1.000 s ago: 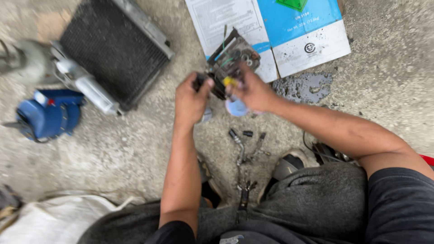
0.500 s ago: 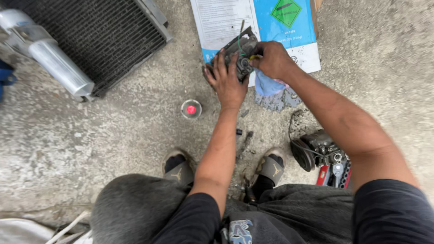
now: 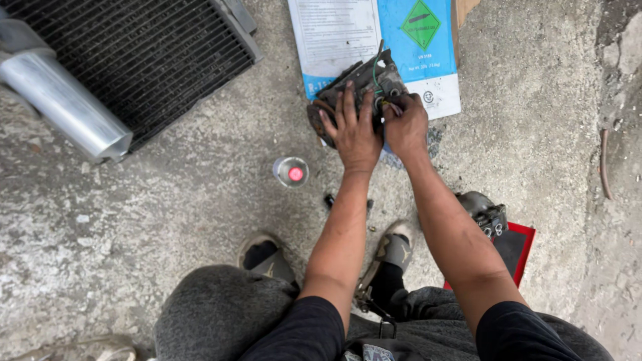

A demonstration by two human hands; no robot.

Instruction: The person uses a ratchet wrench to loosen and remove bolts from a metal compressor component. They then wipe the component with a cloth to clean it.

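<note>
My left hand (image 3: 352, 130) lies flat, fingers spread, on the grimy metal part (image 3: 361, 87) at upper centre of the frame, atop the blue-and-white sheet (image 3: 401, 40). My right hand (image 3: 404, 124) pinches closed at its right edge; what it grips I cannot tell. A small spray can (image 3: 291, 172) stands left of my arms.

Blue-white box (image 3: 414, 40) beyond hands

Your 2 arms are bare and reach straight out in front of you, close together. Your left hand (image 3: 353, 130) lies flat with the palm down and the fingers (image 3: 342, 105) spread wide and pointing away from you. Your right hand (image 3: 405, 124) sits just beside it, touching it. Its fingers are curled in tight, like a pinch. Both wrists are straight. Your knees are bent up under your arms.
</note>
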